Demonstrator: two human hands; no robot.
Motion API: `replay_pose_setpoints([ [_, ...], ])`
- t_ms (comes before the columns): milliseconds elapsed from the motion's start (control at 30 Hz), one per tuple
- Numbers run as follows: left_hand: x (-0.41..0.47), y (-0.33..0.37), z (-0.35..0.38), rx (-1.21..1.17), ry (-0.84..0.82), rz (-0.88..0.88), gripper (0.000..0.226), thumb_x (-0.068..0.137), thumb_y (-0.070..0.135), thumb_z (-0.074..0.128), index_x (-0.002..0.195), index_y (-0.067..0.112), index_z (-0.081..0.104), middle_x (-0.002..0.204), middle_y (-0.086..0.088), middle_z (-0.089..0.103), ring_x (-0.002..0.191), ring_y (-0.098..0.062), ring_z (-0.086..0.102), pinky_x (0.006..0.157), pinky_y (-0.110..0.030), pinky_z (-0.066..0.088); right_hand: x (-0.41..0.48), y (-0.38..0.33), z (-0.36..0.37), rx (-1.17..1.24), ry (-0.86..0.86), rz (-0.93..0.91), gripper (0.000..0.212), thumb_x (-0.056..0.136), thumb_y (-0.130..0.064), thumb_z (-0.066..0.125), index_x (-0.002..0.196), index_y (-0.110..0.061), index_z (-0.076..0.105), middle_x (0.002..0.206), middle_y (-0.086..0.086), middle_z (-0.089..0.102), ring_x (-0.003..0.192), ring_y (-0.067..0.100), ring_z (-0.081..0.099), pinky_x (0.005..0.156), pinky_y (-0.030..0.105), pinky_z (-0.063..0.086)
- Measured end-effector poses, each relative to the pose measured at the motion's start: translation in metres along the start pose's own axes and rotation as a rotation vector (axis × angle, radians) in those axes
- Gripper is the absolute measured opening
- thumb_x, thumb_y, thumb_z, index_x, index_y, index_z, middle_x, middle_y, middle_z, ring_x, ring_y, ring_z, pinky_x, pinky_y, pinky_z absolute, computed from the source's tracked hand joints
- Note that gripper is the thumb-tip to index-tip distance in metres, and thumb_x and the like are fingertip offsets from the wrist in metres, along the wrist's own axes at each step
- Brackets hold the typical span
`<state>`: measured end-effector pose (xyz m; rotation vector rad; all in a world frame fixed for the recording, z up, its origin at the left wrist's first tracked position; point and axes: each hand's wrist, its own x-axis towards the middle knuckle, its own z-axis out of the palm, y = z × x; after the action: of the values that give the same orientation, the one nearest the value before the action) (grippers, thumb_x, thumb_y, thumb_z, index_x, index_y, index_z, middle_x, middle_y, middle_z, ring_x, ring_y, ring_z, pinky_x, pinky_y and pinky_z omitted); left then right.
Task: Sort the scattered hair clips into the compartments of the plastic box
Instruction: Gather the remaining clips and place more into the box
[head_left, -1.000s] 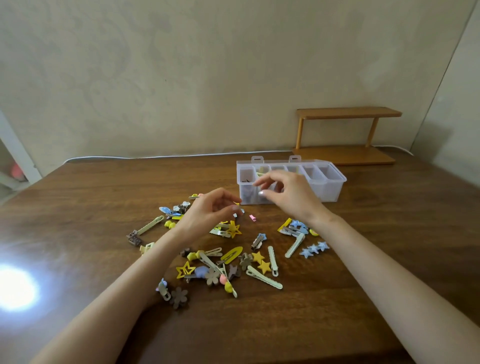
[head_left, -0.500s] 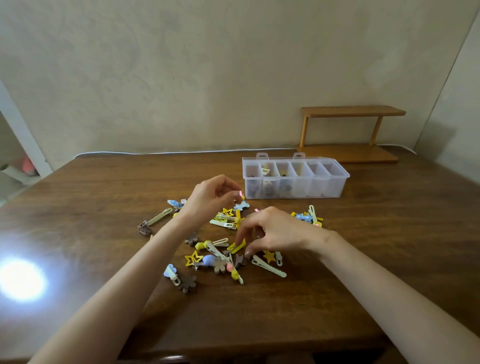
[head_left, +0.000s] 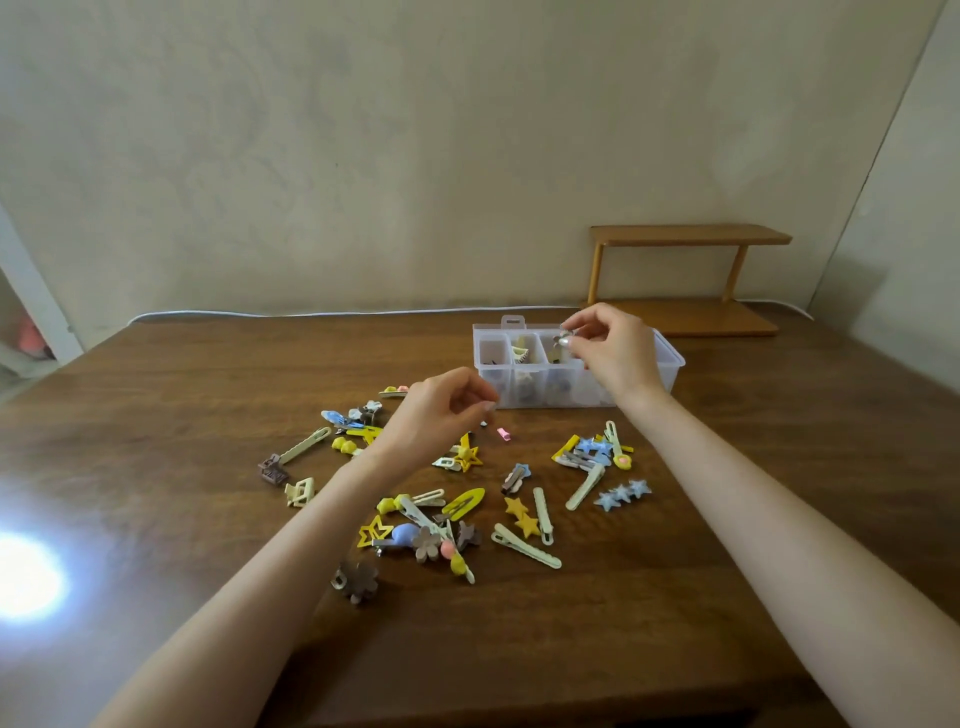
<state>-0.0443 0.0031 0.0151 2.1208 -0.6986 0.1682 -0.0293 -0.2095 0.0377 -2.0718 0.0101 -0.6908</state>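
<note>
Our right hand (head_left: 610, 353) is raised over the plastic box (head_left: 673, 356), thumb and forefinger curled and pinching a small grey-brown clip (head_left: 562, 340) just above the middle compartments. The other fingers bend loosely behind it. Our left hand (head_left: 441, 410) hovers lower, over the far edge of the scattered hair clips (head_left: 464, 503), with its fingers curled in and the thumb meeting the fingertips. We cannot tell whether anything sits between them.

The box is clear, lid off, and stands on the far side of the desk (head_left: 182, 415), long side toward us. Its leftmost compartment shows a few dark bits, the next one holds cream and yellow clips, and the third has some pieces at the bottom. The compartments under and behind our right hand are hidden.

The rest of the clips lie loose on the desk between us and the box. A tiny pink clip (head_left: 503, 434) lies alone just beside our left hand's fingertips. A brown flower clip (head_left: 358, 580) is the nearest to us, a brown claw clip (head_left: 272, 468) lies at the left edge of the spread, and a blue star clip (head_left: 622, 493) at the right, below our right forearm. A long cream clip (head_left: 525, 545) lies slanted near the middle.

Behind the box a small wooden shelf (head_left: 685, 239) stands against the wall
</note>
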Motion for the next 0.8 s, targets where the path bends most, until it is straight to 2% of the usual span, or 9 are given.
replay_pose_setpoints([
  [100, -0.001, -0.003, 0.005, -0.003, 0.007, 0.001, 0.009, 0.089, 0.014, 0.059, 0.097, 0.013, 0.063, 0.087, -0.001, 0.070, 0.074, -0.007, 0.063, 0.064, -0.014, 0.049, 0.023, 0.002, 0.005, -0.098, 0.036, 0.016, 0.010, 0.083, -0.003, 0.066, 0.089, -0.012, 0.066, 0.083, 0.000, 0.062, 0.076, 0.011, 0.056, 0.058, 0.007, 0.037],
  [200, -0.003, -0.006, 0.008, 0.008, -0.018, -0.008, 0.011, 0.089, 0.015, 0.059, 0.098, 0.012, 0.063, 0.086, 0.001, 0.070, 0.078, -0.012, 0.065, 0.072, -0.025, 0.053, 0.037, 0.006, 0.013, -0.214, -0.042, 0.040, 0.015, 0.086, -0.002, 0.062, 0.098, -0.011, 0.067, 0.095, 0.006, 0.065, 0.085, 0.014, 0.059, 0.070, 0.018, 0.044],
  [300, -0.008, -0.006, 0.008, -0.011, -0.044, -0.012, 0.008, 0.089, 0.014, 0.059, 0.096, 0.011, 0.062, 0.080, 0.007, 0.068, 0.072, -0.007, 0.064, 0.067, -0.016, 0.051, 0.039, 0.008, 0.014, -0.244, -0.053, 0.048, 0.017, 0.087, -0.002, 0.060, 0.100, -0.011, 0.067, 0.100, 0.008, 0.066, 0.088, 0.012, 0.056, 0.073, 0.021, 0.041],
  [400, -0.010, -0.005, 0.007, -0.015, -0.078, -0.002, 0.008, 0.089, 0.013, 0.059, 0.096, 0.011, 0.061, 0.078, 0.010, 0.066, 0.068, 0.001, 0.061, 0.062, -0.009, 0.046, 0.029, 0.006, 0.012, -0.217, -0.057, 0.006, 0.016, 0.088, -0.004, 0.059, 0.099, -0.012, 0.068, 0.098, 0.005, 0.066, 0.086, 0.010, 0.055, 0.072, 0.019, 0.040],
  [533, -0.010, -0.004, 0.002, -0.016, -0.070, -0.011, 0.009, 0.087, 0.013, 0.062, 0.097, 0.011, 0.061, 0.077, 0.009, 0.064, 0.068, 0.005, 0.060, 0.063, -0.011, 0.047, 0.001, -0.004, 0.015, -0.093, -0.097, -0.062, 0.012, 0.089, -0.009, 0.060, 0.096, -0.014, 0.067, 0.093, -0.003, 0.064, 0.081, 0.002, 0.055, 0.064, 0.007, 0.040],
  [667, -0.011, -0.006, 0.000, 0.001, -0.062, -0.015, 0.010, 0.086, 0.016, 0.064, 0.095, 0.011, 0.063, 0.082, 0.002, 0.067, 0.078, -0.010, 0.064, 0.070, -0.023, 0.052, -0.030, -0.016, 0.019, -0.021, -0.134, -0.095, 0.012, 0.089, -0.011, 0.058, 0.093, -0.018, 0.067, 0.087, -0.009, 0.062, 0.081, 0.001, 0.056, 0.068, 0.012, 0.043],
  [800, -0.011, -0.011, 0.001, 0.088, -0.003, -0.006, 0.009, 0.086, 0.014, 0.063, 0.095, 0.011, 0.064, 0.083, 0.000, 0.067, 0.078, -0.013, 0.063, 0.069, -0.022, 0.051, -0.058, -0.029, 0.024, 0.031, -0.332, -0.120, 0.010, 0.086, -0.010, 0.062, 0.087, -0.017, 0.070, 0.078, -0.008, 0.064, 0.072, 0.006, 0.060, 0.066, 0.019, 0.049],
])
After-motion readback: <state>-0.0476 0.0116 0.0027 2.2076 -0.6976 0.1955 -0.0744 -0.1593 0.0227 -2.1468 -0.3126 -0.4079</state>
